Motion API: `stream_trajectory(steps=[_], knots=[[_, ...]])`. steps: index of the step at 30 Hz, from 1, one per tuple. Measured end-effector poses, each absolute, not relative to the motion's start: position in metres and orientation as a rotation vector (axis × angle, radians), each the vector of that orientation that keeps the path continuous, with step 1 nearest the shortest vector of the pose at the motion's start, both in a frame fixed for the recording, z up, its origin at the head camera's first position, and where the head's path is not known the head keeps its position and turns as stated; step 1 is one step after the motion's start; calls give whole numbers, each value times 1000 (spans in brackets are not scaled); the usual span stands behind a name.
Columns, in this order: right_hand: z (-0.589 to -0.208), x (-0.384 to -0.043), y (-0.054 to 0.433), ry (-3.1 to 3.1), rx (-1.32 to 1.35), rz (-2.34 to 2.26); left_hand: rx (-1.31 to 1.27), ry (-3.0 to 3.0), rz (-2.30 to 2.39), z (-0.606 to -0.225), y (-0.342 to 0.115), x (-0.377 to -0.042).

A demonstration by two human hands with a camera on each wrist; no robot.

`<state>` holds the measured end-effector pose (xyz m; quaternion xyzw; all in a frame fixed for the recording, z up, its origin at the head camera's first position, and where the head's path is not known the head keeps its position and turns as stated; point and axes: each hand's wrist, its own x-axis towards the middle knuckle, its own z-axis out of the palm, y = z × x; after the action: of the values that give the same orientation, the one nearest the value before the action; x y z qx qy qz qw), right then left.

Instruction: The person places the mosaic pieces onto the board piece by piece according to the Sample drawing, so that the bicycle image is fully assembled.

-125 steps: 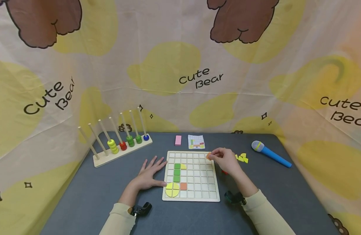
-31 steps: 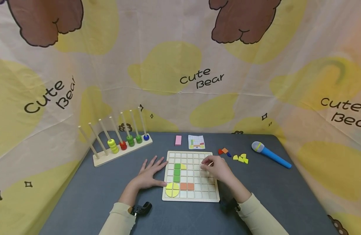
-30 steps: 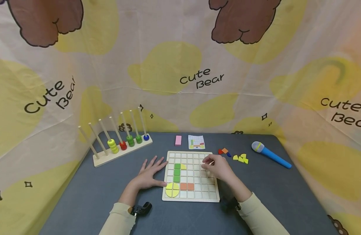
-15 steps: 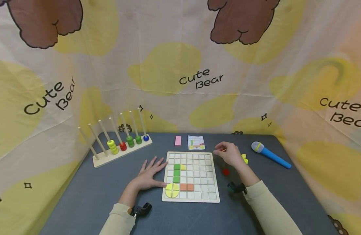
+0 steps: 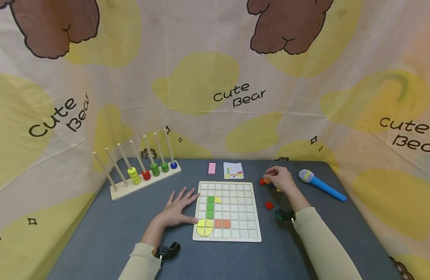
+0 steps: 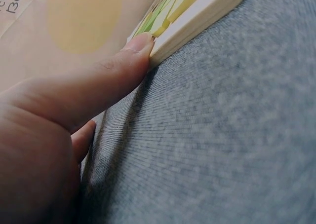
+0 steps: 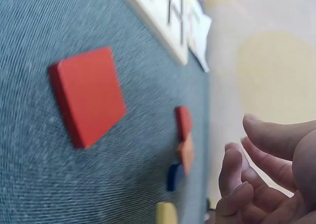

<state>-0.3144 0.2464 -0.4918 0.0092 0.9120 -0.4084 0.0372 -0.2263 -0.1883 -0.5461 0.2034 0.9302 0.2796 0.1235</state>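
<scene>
My left hand (image 5: 174,210) lies with fingers spread at the left edge of a white grid board (image 5: 256,212). In the left wrist view its thumb (image 6: 118,76) rests on the board's edge. On the board sit green tiles (image 5: 210,206), a small yellow tile (image 5: 218,200), yellow quarter-round tiles (image 5: 201,231) and two orange squares (image 5: 217,223). My right hand (image 5: 280,178) hovers over loose tiles right of the board, thumb apart from its loosely bent fingers, holding nothing. Below it, in the right wrist view, are a red tile (image 7: 183,123), an orange tile (image 7: 186,154), a dark blue piece (image 7: 175,177) and a yellow one (image 7: 167,214).
A separate red square (image 5: 269,205) lies beside the board's right edge. Behind the board are a pattern card (image 5: 233,170) and a pink block (image 5: 212,168). A bead-and-peg counting stand (image 5: 146,179) stands at the back left, a blue toy microphone (image 5: 322,185) at the right.
A second orange square now sits beside the first on the board. My right hand has moved right, off the board to the loose tiles. The left hand stays in place.
</scene>
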Motion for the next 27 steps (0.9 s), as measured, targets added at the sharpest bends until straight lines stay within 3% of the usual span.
stream_trajectory(steps=[27], knots=[[-518, -326, 250, 2718, 204, -1168, 563, 2713, 794, -547, -187, -228]])
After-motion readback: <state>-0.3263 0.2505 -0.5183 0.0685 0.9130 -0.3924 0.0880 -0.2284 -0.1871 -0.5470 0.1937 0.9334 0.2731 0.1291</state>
